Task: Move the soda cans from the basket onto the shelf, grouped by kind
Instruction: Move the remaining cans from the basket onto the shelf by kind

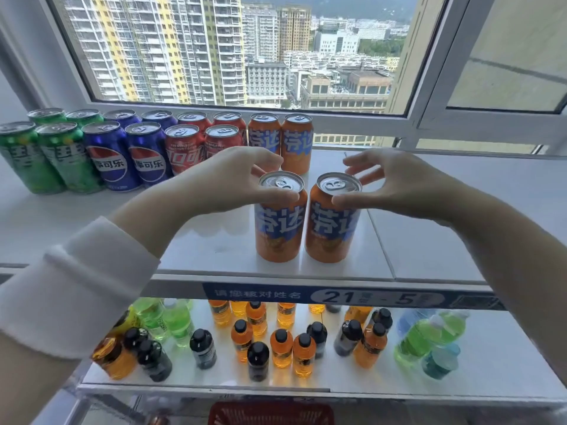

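On the shelf [214, 246], near its front, our left hand [233, 179] pinched the left orange can [280, 228] by its rim, fingers behind, thumb before; our right hand [399, 182] clasped the right orange can [333, 231] just beside it likewise, fingers spread wider.

Straight ahead of me a wide window [233, 50] in a white frame [352, 124] fills the upper view, with a second sliding pane [506, 56] to its right. Through the glass I see tall tower blocks [153, 47] striped yellow, lower roofs [346, 84] and green hills [352, 7] beyond. Soft daylight lies evenly on the white shelf [506, 173] below the sill. A blue label strip [257, 294] printed in white runs along its front edge, and a lower white board [491, 381] shows beneath. A pale wall [18, 56] rises at my left.
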A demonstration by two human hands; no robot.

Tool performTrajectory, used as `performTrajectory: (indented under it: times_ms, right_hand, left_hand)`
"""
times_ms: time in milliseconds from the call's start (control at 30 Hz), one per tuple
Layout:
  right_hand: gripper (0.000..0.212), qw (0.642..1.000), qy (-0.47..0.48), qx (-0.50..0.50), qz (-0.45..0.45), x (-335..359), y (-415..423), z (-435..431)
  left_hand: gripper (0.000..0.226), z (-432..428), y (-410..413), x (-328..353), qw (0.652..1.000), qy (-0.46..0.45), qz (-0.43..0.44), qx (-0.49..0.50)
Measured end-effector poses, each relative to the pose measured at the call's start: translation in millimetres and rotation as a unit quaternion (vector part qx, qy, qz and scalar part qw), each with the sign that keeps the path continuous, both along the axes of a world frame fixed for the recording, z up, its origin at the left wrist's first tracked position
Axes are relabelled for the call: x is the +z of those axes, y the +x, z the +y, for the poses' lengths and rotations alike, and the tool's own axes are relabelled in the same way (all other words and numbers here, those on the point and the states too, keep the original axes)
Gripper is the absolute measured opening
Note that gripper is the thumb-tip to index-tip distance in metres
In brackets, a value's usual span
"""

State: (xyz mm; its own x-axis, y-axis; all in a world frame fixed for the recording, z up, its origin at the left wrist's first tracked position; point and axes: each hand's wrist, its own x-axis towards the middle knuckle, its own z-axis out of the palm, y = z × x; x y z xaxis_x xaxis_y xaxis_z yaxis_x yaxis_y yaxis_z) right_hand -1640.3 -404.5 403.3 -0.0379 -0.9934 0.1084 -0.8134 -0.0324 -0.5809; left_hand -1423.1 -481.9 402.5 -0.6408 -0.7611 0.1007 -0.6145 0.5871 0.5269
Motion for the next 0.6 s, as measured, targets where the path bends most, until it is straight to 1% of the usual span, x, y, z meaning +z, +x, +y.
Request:
performTrajectory:
  times_ms: [67,133,200,300,400,500,600]
  right_hand:
    - [0.083,0.998,0.003,0.000,0.055,4.0,2.9,-3.0]
    - [0.072,0.997,-0.008,-0.004,0.080,3.3,5.0,-5.6]
    - [0.065,0.997,-0.013,-0.012,0.082,1.8,6.6,-7.4]
    - [0.058,0.998,-0.017,-0.025,0.060,1.1,8.4,-9.5]
    - [0.046,1.000,0.002,-0.020,0.008,5.0,7.9,-14.5]
    - [0.038,0.998,0.047,-0.012,-0.042,11.4,4.4,-29.3]
    - [0.035,0.997,0.051,-0.016,-0.049,16.3,0.5,-52.5]
  left_hand:
    - [0.083,-0.8,-3.0,5.0,0.999,-0.003,-0.047,0.006]
    - [0.075,-1.6,-5.3,6.2,0.999,0.000,-0.052,0.012]
    - [0.072,-2.9,-7.4,5.4,0.999,-0.002,-0.049,0.019]
    - [0.064,-4.2,-8.7,3.4,0.999,-0.010,-0.027,0.024]
    - [0.056,-8.5,-9.8,5.1,1.000,0.003,-0.012,0.027]
    - [0.054,-20.8,-12.5,11.8,0.999,0.016,-0.012,0.036]
    - [0.057,-42.4,-17.0,20.1,0.999,-0.006,-0.017,0.047]
